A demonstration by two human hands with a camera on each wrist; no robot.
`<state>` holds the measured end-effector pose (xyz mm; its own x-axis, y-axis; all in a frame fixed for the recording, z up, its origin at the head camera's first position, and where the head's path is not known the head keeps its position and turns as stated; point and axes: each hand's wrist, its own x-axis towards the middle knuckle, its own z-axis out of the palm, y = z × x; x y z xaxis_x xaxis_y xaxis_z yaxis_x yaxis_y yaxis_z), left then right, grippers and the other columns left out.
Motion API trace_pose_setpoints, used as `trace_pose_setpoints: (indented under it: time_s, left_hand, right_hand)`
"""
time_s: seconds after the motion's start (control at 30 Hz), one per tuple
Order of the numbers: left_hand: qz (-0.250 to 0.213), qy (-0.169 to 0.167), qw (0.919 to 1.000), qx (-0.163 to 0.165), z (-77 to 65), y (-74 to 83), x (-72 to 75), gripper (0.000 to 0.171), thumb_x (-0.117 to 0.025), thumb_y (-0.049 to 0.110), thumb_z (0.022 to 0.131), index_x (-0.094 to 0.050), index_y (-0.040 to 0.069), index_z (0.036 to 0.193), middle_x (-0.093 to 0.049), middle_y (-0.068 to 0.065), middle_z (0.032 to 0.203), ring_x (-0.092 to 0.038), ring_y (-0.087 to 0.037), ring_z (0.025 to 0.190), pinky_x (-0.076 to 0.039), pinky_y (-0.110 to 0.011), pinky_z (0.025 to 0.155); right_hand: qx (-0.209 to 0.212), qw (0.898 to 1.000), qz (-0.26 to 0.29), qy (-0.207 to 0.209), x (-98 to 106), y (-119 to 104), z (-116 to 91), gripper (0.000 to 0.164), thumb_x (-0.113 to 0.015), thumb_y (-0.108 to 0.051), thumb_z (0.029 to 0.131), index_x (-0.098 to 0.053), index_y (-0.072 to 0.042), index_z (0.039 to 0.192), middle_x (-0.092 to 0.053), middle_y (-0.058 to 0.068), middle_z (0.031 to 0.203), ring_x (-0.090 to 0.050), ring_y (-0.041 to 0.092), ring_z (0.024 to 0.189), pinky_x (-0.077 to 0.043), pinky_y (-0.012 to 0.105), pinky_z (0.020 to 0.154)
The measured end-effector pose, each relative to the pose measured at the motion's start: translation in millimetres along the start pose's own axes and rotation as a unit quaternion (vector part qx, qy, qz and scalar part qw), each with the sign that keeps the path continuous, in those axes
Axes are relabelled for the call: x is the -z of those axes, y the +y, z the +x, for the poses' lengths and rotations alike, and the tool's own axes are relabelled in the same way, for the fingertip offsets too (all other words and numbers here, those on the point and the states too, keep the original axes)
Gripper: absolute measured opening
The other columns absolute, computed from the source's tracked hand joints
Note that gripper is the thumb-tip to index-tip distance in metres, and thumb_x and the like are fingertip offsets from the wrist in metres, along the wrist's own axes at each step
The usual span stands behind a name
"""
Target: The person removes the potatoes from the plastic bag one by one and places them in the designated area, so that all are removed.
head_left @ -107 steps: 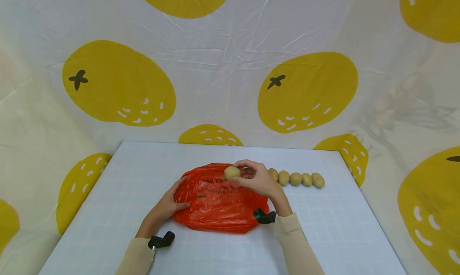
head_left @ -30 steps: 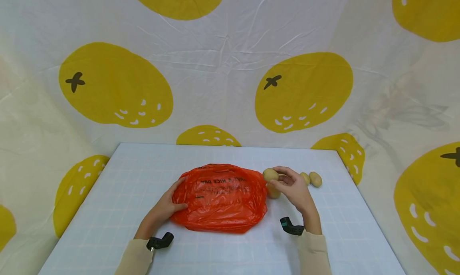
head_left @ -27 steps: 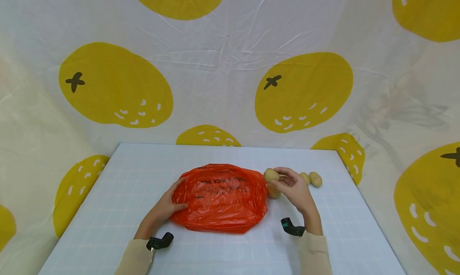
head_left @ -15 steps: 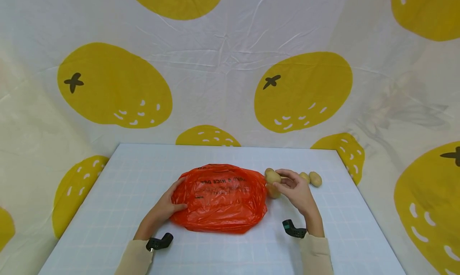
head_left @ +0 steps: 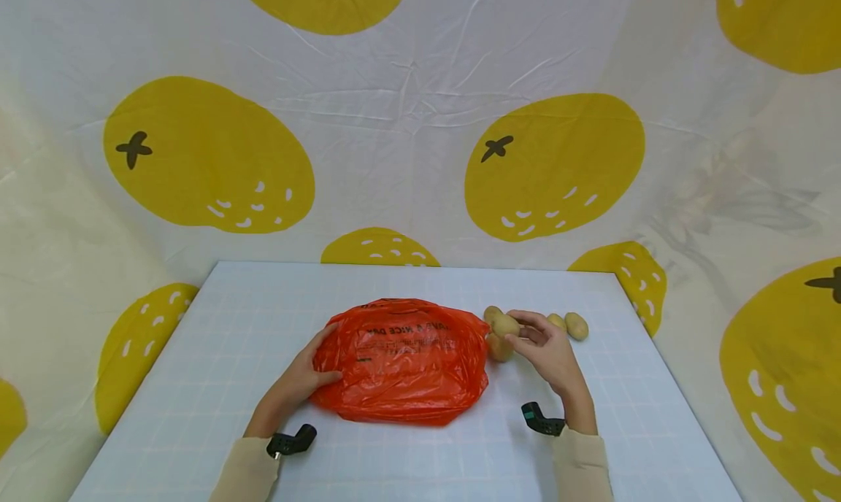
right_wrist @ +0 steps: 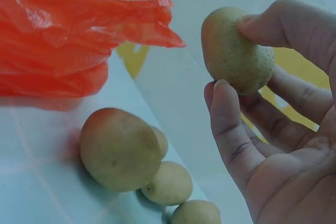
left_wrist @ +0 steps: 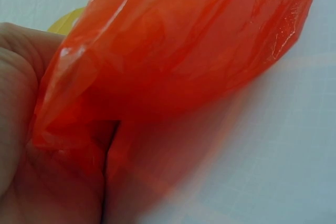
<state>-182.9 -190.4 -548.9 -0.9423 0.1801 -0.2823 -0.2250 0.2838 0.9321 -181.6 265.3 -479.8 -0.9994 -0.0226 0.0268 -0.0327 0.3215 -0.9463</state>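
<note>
A red plastic bag (head_left: 401,363) with black print lies puffed up on the table. My left hand (head_left: 304,372) grips its left side; in the left wrist view the red film (left_wrist: 73,124) is gathered against the palm. Between thumb and fingertips, my right hand (head_left: 548,349) pinches a potato (head_left: 505,325) just off the bag's right end. The right wrist view has this potato (right_wrist: 236,51) raised above other potatoes. One large potato (head_left: 501,349) sits by the bag's right edge, and another potato (head_left: 492,314) shows partly behind the held one.
Two more potatoes, the outer potato (head_left: 577,327) among them, lie right of my right hand, which may hide others. The white table (head_left: 631,414) ends at a fabric backdrop (head_left: 394,159) printed with yellow fruit.
My right hand brought the potato from above the bag to its right side, then drifted slightly further right and down, uncovering a potato behind. The left hand keeps its hold.
</note>
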Motion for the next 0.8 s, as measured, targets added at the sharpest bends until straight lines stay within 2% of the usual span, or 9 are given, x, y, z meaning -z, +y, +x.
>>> trace_pose_setpoints:
  time_s: [0.23,0.5,0.8]
  left_hand:
    - [0.008,0.0,0.9999,-0.007,0.6,-0.5,0.5,0.097,-0.076,0.002,0.086,-0.025,0.032,0.163,-0.02,-0.012,0.17,-0.033,-0.041,0.146,-0.054,-0.049,0.105]
    - [0.011,0.004,0.9999,-0.004,-0.2,0.3,0.7,0.097,-0.076,0.002,0.085,-0.025,0.032,0.162,-0.02,-0.013,0.169,-0.033,-0.042,0.146,-0.054,-0.05,0.104]
    - [0.011,0.007,0.9999,0.001,-0.3,1.0,-0.1,0.098,-0.077,0.002,0.085,-0.026,0.032,0.162,-0.021,-0.014,0.169,-0.035,-0.043,0.145,-0.056,-0.049,0.101]
  right_hand:
    - [-0.002,1.0,0.005,-0.002,7,8,-2,0.046,-0.078,-0.022,0.093,-0.064,-0.006,0.134,-0.058,0.012,0.142,-0.062,0.021,0.114,-0.056,0.017,0.089]
    - [-0.012,1.0,0.015,0.012,13,16,-5,0.049,-0.079,-0.018,0.092,-0.061,-0.002,0.135,-0.053,0.012,0.139,-0.063,0.01,0.105,-0.057,0.017,0.087]
    - [-0.011,1.0,0.017,0.018,15,31,-6,0.049,-0.08,-0.017,0.091,-0.062,-0.001,0.134,-0.056,0.014,0.137,-0.063,0.012,0.103,-0.056,0.016,0.086]
